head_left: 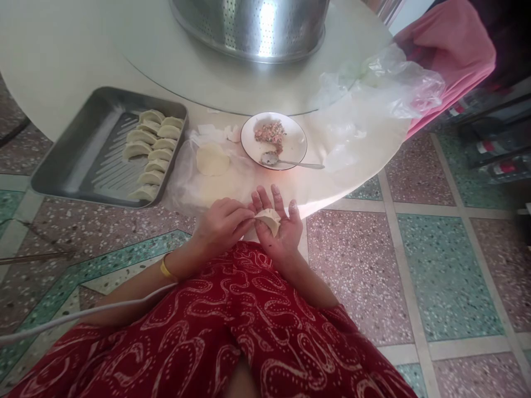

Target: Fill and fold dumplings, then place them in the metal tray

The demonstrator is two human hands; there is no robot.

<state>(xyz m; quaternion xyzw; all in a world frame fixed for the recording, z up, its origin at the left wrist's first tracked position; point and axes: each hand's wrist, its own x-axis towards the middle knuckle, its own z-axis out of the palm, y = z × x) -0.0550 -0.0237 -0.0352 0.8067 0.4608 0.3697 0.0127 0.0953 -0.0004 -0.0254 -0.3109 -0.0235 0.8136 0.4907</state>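
A half-moon dumpling [269, 221] with a pleated edge lies across the palm and fingers of my right hand [286, 236], whose fingertips are spread. From the left, my left hand [219, 225] pinches the dumpling's near end between closed fingers. Just beyond my hands, round dough wrappers [213, 160] rest on a crumpled clear plastic bag [181, 179]. A white plate [295, 145] holds minced filling [270, 132], with a metal spoon [301, 164] leaning over its rim. In the grey tray [85, 152], several folded dumplings [160, 155] sit in two rows toward the right side.
A perforated metal steamer pot [253, 27] stands on the glass turntable [149, 52] at the back. Clear plastic bags [398, 83] and a pink cloth [452, 44] are at the right. A white cable [103, 307] crosses by my left forearm.
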